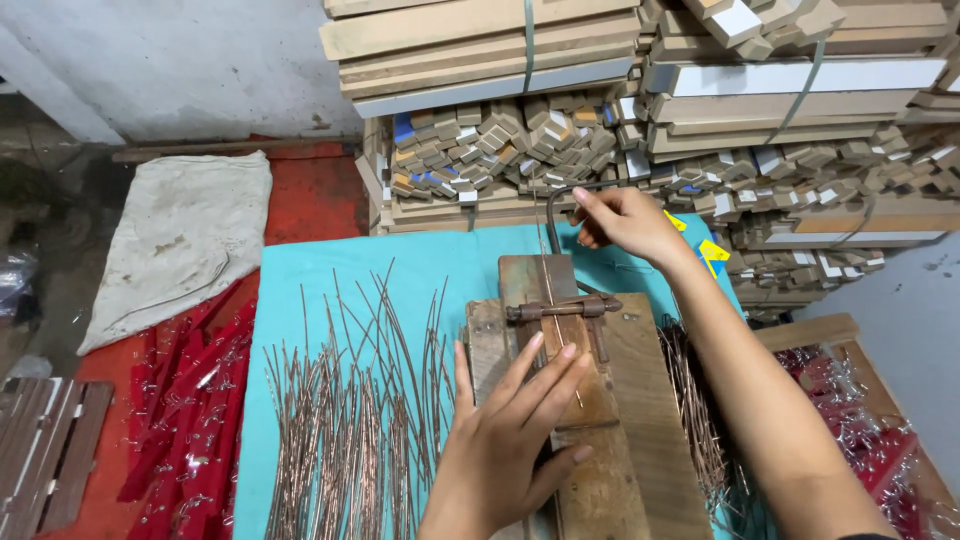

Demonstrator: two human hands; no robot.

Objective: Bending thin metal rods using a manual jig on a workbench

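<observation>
From my remote view, the main hazard is slippage: the thin copper-coloured wire [553, 300] lying lengthwise across the wooden jig [600, 420] could skew under the metal clamp bar [562, 309] if the pressing fingers shift, and I judge that fingers resting this close to the bar risk being pinched should the lever come down unevenly. My left hand [510, 440] is spread flat, palm down, its extended fingers pressing on the jig block and the wire just below the bar. My right hand [625, 220] is closed around the end of the dark curved lever handle [553, 215] at the far side of the jig; how firmly it grips, I cannot tell. A loose spread of cut wires [350, 420] lies on the turquoise table cover [300, 270] to the left, near enough to snag a sleeve. Another bundle of wires [695, 400] sits just right of the jig.
</observation>
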